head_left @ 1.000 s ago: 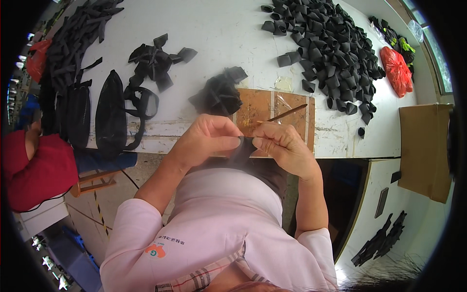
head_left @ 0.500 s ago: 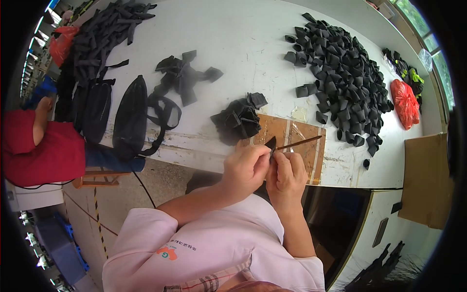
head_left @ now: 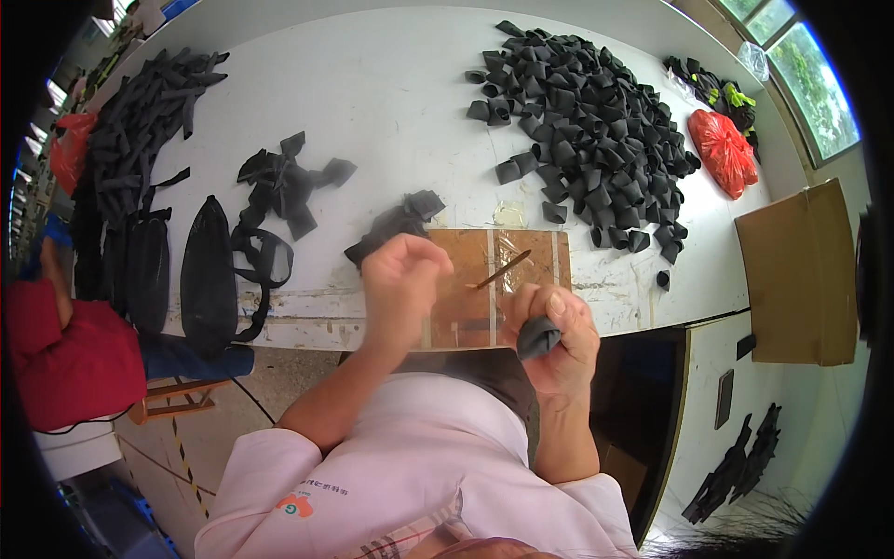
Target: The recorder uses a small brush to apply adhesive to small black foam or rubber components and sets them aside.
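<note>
My right hand (head_left: 564, 340) is closed around a folded black fabric piece (head_left: 538, 337), just off the table's near edge. Its end pokes out below my curled fingers. To the left, my left hand (head_left: 406, 279) is raised with fingers bent in toward the thumb, and nothing shows in it. Right behind that hand lies a small heap of black fabric pieces (head_left: 396, 224), partly hidden by it. Between my hands a brown board (head_left: 456, 317) with clear tape strips lies on the table. A thin dark stick (head_left: 504, 268) rests slanted over the board.
A big pile of black fabric loops (head_left: 596, 140) covers the right side of the white table (head_left: 372, 102). Black strips (head_left: 140, 130), flat black pouches (head_left: 207, 270) and more fabric pieces (head_left: 289, 186) lie left. Beyond are a red bag (head_left: 723, 154), a cardboard box (head_left: 801, 279) and a seated person (head_left: 74, 349).
My hands were together over the board at the black piece and the stick. Now they are apart: the left moved left to the small heap, the right drew nearer with the piece. The view shifted.
</note>
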A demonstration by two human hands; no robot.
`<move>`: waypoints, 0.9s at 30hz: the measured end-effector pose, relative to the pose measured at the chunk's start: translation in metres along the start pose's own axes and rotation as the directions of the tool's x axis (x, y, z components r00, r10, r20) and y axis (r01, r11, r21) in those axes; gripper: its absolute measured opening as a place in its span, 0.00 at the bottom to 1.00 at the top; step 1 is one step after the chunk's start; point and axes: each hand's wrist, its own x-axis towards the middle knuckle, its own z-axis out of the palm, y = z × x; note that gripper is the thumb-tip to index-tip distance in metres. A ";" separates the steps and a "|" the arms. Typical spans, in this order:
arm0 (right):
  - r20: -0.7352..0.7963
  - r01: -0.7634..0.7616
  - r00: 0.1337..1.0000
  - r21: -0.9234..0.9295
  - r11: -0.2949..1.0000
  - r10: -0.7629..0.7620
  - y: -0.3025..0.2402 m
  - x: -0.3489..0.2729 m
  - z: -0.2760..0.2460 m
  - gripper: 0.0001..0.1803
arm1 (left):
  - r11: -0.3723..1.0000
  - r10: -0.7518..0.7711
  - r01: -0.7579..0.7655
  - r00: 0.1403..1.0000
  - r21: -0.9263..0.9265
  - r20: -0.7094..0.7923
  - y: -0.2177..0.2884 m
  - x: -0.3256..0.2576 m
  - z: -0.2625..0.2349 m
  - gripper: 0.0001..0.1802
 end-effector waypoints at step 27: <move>-0.067 -0.056 0.997 -0.382 0.922 0.033 0.005 0.040 -0.037 0.14 | 0.576 -0.456 0.635 0.772 -0.515 0.443 -0.014 0.020 0.007 0.05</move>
